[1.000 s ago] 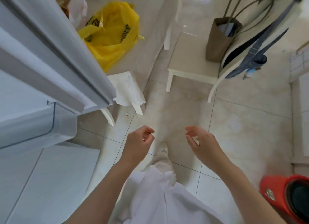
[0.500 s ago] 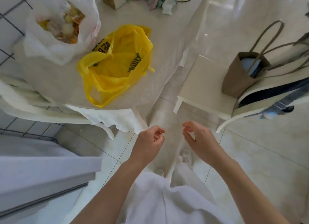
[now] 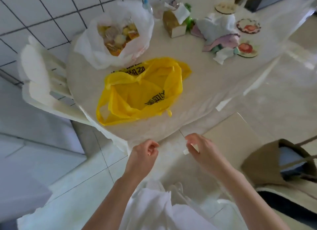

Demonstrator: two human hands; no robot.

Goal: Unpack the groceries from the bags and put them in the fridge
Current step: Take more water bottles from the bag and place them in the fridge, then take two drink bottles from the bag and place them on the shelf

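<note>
Left hand point(image 3: 144, 156): held out low in front of the body, just short of the near rim of the table point(image 3: 214, 92); fingers loosely curled, holding nothing, touching nothing.

Right hand point(image 3: 199, 150): level with the left and near it, a gap between them; fingers loosely curled, holding nothing. Both forearms bare, reaching up from the bottom edge.

Yellow bag point(image 3: 142, 92): plastic, lying slack and open on the near part of the table, mouth toward the viewer, nothing to be seen inside. Black print on it, folded and upside down; not legible.

White bag point(image 3: 116, 37): plastic, behind the yellow one and near the tiled wall point(image 3: 42, 15), mouth open; packed groceries point(image 3: 118, 36) in yellow and orange wrappers show inside. No wording can be read.

Change from half a second ago: both hands keep the same curl and spacing. The view has swung up over the table, so the whole white bag and the far clutter of a small brown box point(image 3: 174, 26), crumpled cloths point(image 3: 217, 34) and round coasters point(image 3: 247, 26) now appear. The grey-white fridge point(image 3: 25, 161) sits lower left; the brown tote bag point(image 3: 274, 164) lower right
</note>
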